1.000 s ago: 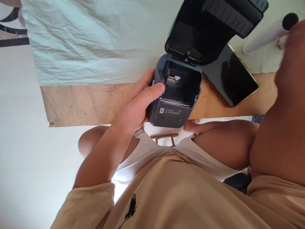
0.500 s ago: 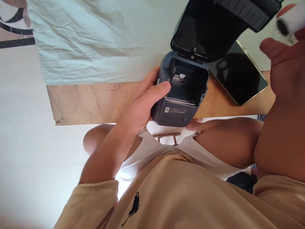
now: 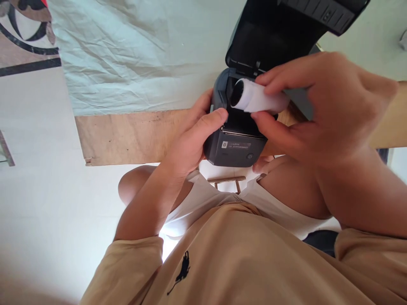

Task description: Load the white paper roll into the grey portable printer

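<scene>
A dark grey label printer [image 3: 235,150] stands at the front edge of the table, its black lid [image 3: 273,38] swung up and back. My left hand [image 3: 200,131] is closed round the printer's left side, the thumb over the rim of the open bay. Between the thumb and fingers of my right hand [image 3: 321,106] is a white paper roll [image 3: 257,96] with a dark hollow core. The roll hangs tilted over the bay, hiding much of its inside. Whether it touches the bay I cannot tell.
A pale green cloth [image 3: 136,55] covers the table behind a bare wooden edge [image 3: 133,137]. The phone [image 3: 300,101] right of the printer is mostly hidden by my right hand. A small greyish thing [image 3: 403,40] lies at the far right. My legs are below the table edge.
My right hand has brought the paper roll from the upper right, leftwards and down, over the open printer bay. My left hand keeps its hold on the printer.
</scene>
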Motion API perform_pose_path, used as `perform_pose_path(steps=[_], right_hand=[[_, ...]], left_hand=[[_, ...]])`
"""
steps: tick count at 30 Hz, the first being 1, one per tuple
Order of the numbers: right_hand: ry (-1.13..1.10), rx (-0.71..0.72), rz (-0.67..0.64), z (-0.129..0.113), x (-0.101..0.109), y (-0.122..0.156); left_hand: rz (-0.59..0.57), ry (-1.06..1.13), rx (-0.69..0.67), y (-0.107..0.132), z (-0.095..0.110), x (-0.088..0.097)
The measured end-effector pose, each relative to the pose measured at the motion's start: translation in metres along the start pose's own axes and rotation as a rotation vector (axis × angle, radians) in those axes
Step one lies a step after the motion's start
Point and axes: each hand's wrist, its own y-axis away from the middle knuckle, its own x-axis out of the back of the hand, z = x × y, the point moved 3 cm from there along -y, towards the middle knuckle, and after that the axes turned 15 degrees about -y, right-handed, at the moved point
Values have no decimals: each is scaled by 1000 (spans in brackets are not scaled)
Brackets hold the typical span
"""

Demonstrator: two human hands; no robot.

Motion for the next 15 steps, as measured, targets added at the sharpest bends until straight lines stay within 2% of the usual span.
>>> perform_pose_path(steps=[4,7,10,12,13,15], right_hand=[[164,320,11,-11,1,-3],[189,436,74,-8,0,-4],[153,521,99,-13,-1,-1],[124,557,43,-20,-2,3],[115,584,-8,-24,-3,6],[78,530,-90,-25,-2,9]], left_hand=[[16,-39,-22,3,-1,0],[-25,-42,-1,4,-3,-1],[4,-49,-19,1,-7,5],[-61,-63,-85,-2,-11,11],[-150,-79,-134,-4,-13,13],[-228,-105,-196,-7,-17,20]])
